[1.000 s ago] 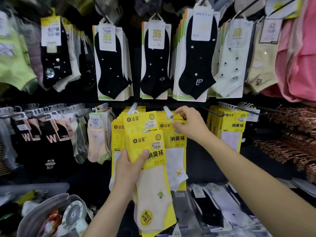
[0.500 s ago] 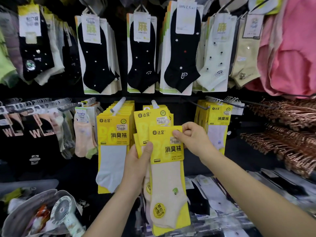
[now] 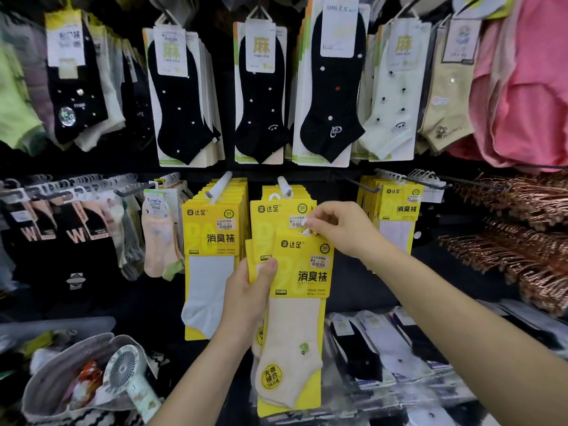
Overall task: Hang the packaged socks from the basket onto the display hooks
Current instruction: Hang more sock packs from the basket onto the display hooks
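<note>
My left hand grips a small stack of yellow sock packs by their left edge, thumb on the front pack, which shows a cream sock. My right hand pinches the white hanger tab at the top of that front pack. Just above, a white display hook carries more yellow packs. A second white hook to the left carries a full row of the same packs with white socks.
A grey bag with a small white fan sits at the lower left. Black and pale socks hang in the row above. Dark socks hang at left, copper hangers at right, bagged socks lie below.
My right hand left the hook, came down to the front pack in my left hand and now pinches its hanger tab. The held stack stayed roughly where it was.
</note>
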The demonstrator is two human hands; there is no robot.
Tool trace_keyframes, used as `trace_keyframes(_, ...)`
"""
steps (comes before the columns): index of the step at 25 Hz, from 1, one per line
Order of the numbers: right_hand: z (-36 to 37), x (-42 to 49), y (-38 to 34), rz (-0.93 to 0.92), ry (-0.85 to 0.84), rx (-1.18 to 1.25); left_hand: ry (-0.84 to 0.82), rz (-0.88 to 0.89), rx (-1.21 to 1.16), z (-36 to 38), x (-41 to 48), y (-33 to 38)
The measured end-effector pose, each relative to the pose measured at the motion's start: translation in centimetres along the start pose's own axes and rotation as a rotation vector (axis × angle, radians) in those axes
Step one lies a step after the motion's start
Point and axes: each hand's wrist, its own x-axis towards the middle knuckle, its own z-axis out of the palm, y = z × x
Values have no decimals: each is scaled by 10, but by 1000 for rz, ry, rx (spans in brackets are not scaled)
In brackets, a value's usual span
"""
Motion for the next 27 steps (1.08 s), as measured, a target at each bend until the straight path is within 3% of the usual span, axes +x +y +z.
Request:
trace_keyframes(3, 1, 5, -1, 21, -21, 1, 13, -10, -18, -6, 1, -2)
trace_keyframes(11, -2, 49, -2, 113, 209, 42, 171, 7, -68, -60, 11, 3)
trace_keyframes(14, 5, 68, -6, 129, 200, 8, 195, 10, -33, -75, 11, 2)
trace_keyframes(27, 25, 71, 6, 146, 200, -91, 87, -2, -58, -50, 13, 4)
